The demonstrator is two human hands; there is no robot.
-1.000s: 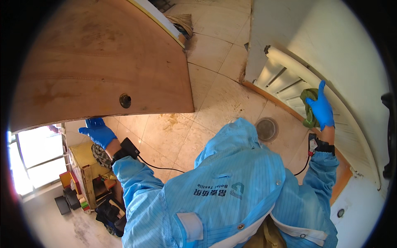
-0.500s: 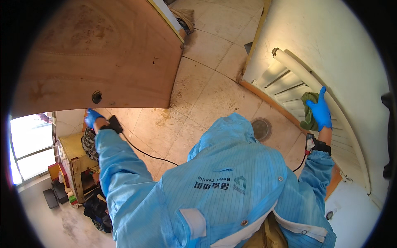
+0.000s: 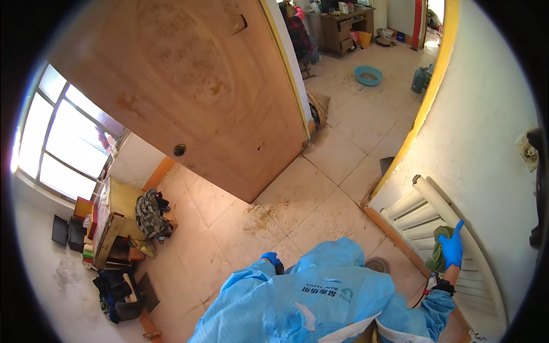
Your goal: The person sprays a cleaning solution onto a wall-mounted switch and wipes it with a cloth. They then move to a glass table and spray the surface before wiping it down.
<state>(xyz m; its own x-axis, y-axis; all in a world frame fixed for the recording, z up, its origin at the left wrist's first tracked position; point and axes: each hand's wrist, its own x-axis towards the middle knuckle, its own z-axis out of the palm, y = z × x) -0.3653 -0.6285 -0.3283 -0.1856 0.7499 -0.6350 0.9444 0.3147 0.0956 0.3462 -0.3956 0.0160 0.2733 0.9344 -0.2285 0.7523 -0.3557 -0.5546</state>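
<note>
My right hand (image 3: 452, 250), in a blue glove, presses a crumpled green cloth (image 3: 436, 254) against the white radiator (image 3: 484, 283) on the right. Its thumb sticks out along the radiator's curved top rail, and its fingers are closed over the cloth. My left hand (image 3: 270, 258), also in a blue glove, is low in front of me, close to my body. A blue sleeve partly covers it, and its fingers do not show well enough to tell what they hold, if anything.
A brown wooden door (image 3: 223, 108) stands open ahead on the left. Beyond the doorway are a blue basin (image 3: 368, 75), a desk (image 3: 337, 33) and a person in a plaid top (image 3: 298, 38). A yellow cabinet (image 3: 127, 207) stands under the window. A round drain (image 3: 377, 264) lies near the radiator.
My left hand has come away from the door's edge and down toward my body. The view has tilted up, bringing in the room beyond. My right hand stays with the cloth on the radiator.
</note>
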